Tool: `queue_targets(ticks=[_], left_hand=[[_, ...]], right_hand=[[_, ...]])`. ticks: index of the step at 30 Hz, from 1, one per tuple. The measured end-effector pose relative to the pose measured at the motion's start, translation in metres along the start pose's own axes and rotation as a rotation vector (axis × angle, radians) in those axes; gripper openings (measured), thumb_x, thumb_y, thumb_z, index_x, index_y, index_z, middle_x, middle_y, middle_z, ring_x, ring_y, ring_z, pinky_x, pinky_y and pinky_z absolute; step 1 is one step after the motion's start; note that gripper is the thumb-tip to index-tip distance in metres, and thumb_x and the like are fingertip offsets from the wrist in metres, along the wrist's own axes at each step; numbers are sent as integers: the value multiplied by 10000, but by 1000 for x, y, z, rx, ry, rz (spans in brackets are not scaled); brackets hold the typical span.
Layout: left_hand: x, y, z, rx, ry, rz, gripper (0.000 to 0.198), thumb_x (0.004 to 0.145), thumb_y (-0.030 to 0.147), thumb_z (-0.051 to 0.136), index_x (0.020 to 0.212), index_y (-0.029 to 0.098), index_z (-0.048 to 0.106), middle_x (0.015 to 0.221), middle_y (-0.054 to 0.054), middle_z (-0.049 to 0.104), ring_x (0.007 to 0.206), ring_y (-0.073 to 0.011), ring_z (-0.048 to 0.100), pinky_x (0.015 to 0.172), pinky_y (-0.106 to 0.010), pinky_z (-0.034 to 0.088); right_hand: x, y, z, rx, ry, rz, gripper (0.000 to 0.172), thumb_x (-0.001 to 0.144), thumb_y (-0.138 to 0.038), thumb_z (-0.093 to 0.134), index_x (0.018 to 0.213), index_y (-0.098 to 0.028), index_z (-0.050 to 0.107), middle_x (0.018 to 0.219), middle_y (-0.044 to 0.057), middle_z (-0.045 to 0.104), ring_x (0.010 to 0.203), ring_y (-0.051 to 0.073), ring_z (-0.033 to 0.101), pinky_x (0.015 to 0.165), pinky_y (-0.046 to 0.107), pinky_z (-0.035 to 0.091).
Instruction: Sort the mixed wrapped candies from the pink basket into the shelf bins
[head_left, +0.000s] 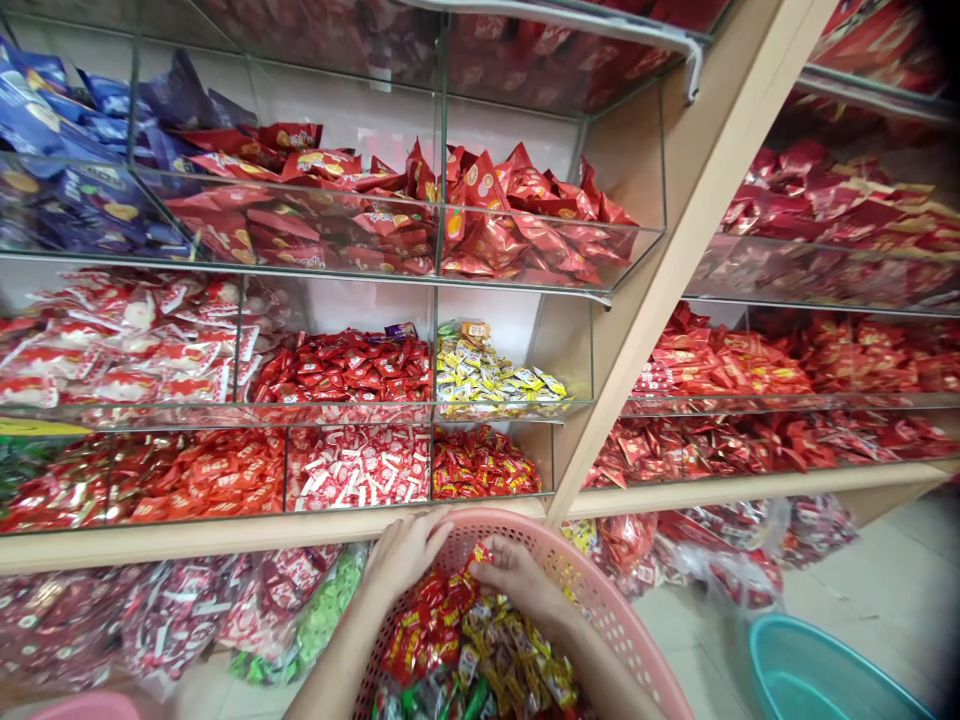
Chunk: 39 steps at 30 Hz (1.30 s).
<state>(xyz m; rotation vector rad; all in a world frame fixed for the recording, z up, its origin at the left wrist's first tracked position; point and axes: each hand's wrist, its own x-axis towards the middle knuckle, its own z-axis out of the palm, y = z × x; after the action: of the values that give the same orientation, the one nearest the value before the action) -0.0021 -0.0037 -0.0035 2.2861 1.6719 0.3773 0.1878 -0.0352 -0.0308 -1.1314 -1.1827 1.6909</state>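
A pink plastic basket [600, 590] sits in front of me at the bottom of the view, heaped with wrapped candies [480, 645] in red, yellow and green. My left hand [405, 550] lies at the basket's far rim, fingers curled down over the red candies. My right hand [517, 578] reaches into the heap beside it and pinches a small red and yellow wrapped candy [478, 556] at its fingertips. Just above the hands is a glass bin of red and yellow candies [480, 462].
Glass-fronted shelves [360, 250] hold bins of red, white, yellow and blue candy packets. A slanted wooden post [675, 270] divides them from more red bins [787, 370] on the right. Bagged candies [225, 610] lie under the shelf. A teal tub [817, 670] stands on the tiled floor.
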Motion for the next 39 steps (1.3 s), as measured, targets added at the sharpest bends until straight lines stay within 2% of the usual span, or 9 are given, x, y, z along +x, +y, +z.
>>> queue_targets(ticks=[5,10,17,21,27,31,35,39], left_hand=[[0,0,-1,-9,-12,-5,453,906,508,284,1265,340,503,1185,-3,628,1069,-210,588,906,-305,423],[-1,2,-3,4,-14,-8,461,905,517,278,1268,341,502,1174,-4,635,1049,-217,597,892,-315,432],[-2,3,-3,-16,-18,-20,470,902,522,284,1272,333,502,1191,-4,624,1070,-206,584,922,-298,413],[-2,2,-3,-5,-21,-14,472,906,520,266,1279,337,491,1191,-11,624,1072,-228,582,911,-334,422],[-2,3,-4,-8,-29,-22,466,908,511,276,1280,332,492,1191,-8,624,1073,-215,580,912,-309,416],[-2,3,-4,10,-19,-13,460,910,505,272,1281,340,488,1173,-7,634,1048,-219,593,893,-312,426],[-3,3,-4,6,-25,-22,459,909,504,279,1280,335,491,1178,-10,631,1053,-218,590,902,-312,422],[-3,2,-3,-11,-23,-6,458,912,497,276,1280,329,491,1201,-8,618,1076,-215,579,921,-315,416]], right_hand=[[4,18,5,-220,38,-96,311,632,-421,709,645,-170,526,579,-58,470,545,79,397,532,218,308],[10,32,11,-313,84,-70,315,619,-436,693,618,-166,531,546,-57,455,535,86,390,533,229,302],[16,46,17,-142,120,31,419,519,-473,733,748,-213,500,525,-101,420,459,94,457,480,235,367],[15,48,20,-125,106,70,462,487,-475,758,762,-216,492,546,-101,443,470,97,498,490,239,389],[19,54,22,-113,101,91,526,467,-518,748,799,-208,483,589,-103,445,495,118,551,523,268,439],[21,59,23,-220,117,31,458,525,-494,711,786,-205,471,568,-102,420,439,102,495,449,249,390],[22,64,23,-277,128,-34,332,611,-409,662,782,-203,466,618,-77,445,451,101,482,441,246,375],[23,69,20,-558,211,-181,200,660,-229,629,829,-207,526,663,-38,517,606,142,527,577,266,408]])
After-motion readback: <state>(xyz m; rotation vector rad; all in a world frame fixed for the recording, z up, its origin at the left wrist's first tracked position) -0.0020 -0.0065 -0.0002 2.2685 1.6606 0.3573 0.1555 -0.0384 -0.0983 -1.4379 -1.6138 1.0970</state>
